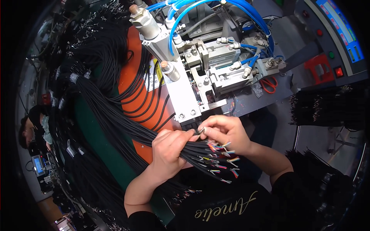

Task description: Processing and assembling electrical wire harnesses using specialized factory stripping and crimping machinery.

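My left hand (168, 149) is closed around a thick bundle of black cables (133, 128), close to their stripped ends. Out of that grip fan the colored inner wires (219, 166), pointing right and toward me. My right hand (230, 134) pinches the end of a single black cable between thumb and fingertips, just beside the left thumb. The fingers partly hide that cable end. Right behind both hands stands a metal pneumatic machine (186, 98) with blue air hoses (266, 29). Several black cables run along its left side over an orange surface (131, 82).
Red-handled scissors (268, 85) lie right of the machine, by a small clear bag (257, 91). A control panel with a screen (341, 30) stands at the far right. More cable bundles (331, 106) hang below it. Another person (32, 127) is at the far left.
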Tool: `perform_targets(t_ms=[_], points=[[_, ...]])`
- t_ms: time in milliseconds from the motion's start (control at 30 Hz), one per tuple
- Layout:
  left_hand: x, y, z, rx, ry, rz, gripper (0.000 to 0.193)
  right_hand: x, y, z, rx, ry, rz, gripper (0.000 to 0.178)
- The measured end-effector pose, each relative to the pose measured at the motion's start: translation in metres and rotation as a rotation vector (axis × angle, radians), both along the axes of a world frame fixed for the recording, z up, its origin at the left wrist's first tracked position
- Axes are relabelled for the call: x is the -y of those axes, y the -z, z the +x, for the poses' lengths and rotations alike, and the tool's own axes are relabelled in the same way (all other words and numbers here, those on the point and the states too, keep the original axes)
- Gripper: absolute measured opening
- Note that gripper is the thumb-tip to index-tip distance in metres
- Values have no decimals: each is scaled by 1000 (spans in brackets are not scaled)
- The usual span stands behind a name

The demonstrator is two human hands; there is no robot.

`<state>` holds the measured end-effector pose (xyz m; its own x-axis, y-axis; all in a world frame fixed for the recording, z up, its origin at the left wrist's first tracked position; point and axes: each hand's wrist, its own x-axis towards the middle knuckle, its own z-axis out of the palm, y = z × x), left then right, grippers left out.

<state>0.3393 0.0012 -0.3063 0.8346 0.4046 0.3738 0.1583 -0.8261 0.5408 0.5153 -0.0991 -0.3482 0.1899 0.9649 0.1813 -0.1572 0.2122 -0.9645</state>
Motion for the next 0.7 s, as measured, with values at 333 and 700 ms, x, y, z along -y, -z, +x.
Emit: perform_targets(t_ms=[333,700], points=[[9,9,17,68,22,46,25,1,-15,15,-444,-203,-453,29],[11,12,18,109,-64,2,15,10,7,-15,555,310,197,28]])
